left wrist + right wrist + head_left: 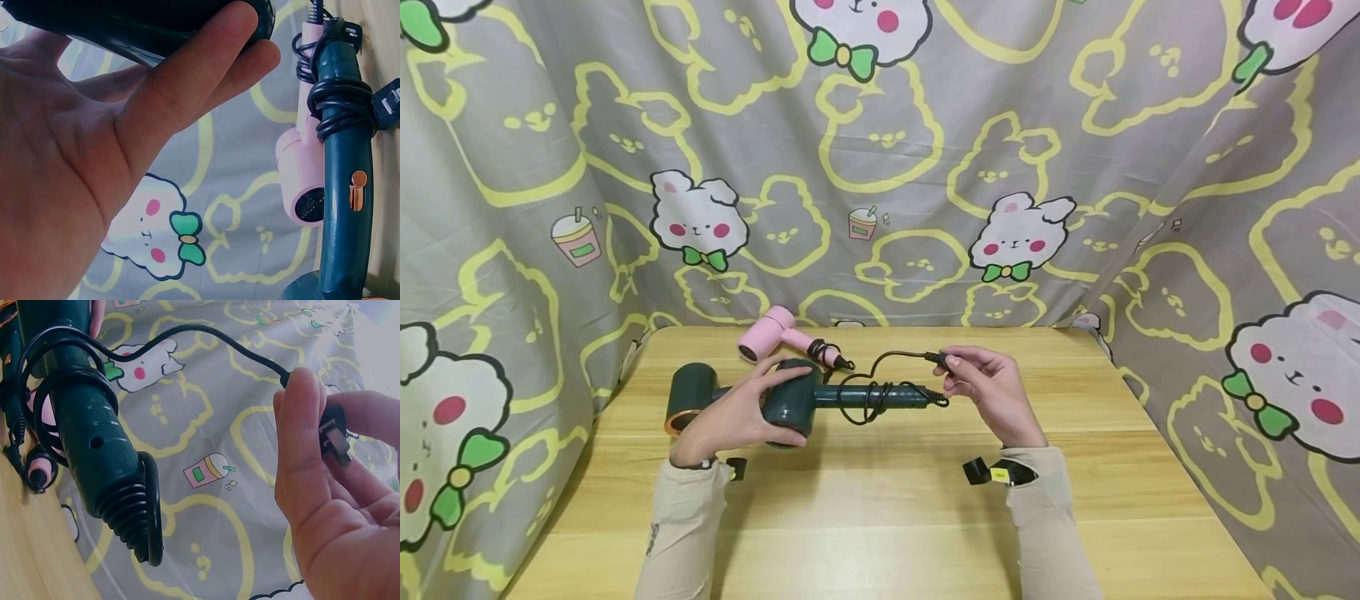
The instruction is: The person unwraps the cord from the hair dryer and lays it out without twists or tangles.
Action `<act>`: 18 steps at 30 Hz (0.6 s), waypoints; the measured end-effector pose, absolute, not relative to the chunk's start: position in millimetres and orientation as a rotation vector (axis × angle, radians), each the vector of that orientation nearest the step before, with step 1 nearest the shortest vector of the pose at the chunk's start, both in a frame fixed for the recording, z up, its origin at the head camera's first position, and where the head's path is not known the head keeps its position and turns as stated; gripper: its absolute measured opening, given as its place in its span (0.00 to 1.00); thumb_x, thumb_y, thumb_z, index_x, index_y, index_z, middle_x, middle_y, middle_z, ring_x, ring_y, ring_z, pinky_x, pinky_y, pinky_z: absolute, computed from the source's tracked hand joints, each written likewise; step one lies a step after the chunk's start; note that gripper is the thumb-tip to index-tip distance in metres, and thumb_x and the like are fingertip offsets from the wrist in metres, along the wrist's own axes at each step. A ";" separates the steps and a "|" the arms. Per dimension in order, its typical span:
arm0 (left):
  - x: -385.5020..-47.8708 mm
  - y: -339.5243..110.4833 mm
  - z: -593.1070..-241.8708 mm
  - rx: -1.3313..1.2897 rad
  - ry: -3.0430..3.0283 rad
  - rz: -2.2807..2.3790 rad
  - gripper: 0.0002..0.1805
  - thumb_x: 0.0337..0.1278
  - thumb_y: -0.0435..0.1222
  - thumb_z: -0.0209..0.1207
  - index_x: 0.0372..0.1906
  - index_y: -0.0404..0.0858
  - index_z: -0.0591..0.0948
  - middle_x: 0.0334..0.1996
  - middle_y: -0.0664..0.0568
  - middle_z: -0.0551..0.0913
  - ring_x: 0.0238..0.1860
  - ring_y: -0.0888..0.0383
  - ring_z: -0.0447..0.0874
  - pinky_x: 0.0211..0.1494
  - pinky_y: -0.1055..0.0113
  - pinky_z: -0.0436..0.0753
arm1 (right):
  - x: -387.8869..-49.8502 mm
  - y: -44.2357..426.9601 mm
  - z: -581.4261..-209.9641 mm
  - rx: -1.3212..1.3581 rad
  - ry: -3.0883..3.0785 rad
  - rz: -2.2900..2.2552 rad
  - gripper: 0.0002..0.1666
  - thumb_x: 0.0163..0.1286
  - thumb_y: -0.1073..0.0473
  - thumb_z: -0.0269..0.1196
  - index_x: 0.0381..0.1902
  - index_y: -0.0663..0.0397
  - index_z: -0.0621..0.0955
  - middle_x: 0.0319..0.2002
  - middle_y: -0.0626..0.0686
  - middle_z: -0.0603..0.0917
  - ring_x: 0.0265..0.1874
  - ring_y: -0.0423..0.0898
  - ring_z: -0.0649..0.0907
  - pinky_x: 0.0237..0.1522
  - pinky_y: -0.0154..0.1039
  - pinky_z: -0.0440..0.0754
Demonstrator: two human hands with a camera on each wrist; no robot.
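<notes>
Dark green plastic fills my left grip [733, 417] in the head view: a hair dryer [825, 397], grasped round its barrel [793, 404] over the worktop [880, 508], while my right grip [992, 387], out to the right, pinches the plug [942, 359]. By the left wrist view, a second green dryer [344, 162] and a pink dryer [294, 162] lie near the left grip. Through the right wrist view, the cord [187, 327] runs left from that pinch to loose loops round the handle [81, 428]. I'd steady the barrel and guide the cord gently, lest loops snag.
</notes>
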State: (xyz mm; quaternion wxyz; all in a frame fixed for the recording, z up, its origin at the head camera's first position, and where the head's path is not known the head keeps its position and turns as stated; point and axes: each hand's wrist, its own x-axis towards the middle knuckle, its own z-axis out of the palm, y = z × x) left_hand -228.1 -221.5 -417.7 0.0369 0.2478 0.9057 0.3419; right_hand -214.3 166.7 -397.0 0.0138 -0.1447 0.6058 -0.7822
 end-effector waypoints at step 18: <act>-230.0 -225.3 -420.7 0.769 2.788 1.049 0.55 0.33 0.62 0.81 0.74 0.59 0.71 0.80 0.42 0.57 0.62 0.37 0.79 0.57 0.44 0.82 | -208.8 168.8 -393.2 -0.569 1.928 -2.232 0.11 0.77 0.63 0.62 0.53 0.57 0.85 0.40 0.51 0.92 0.31 0.41 0.88 0.38 0.37 0.88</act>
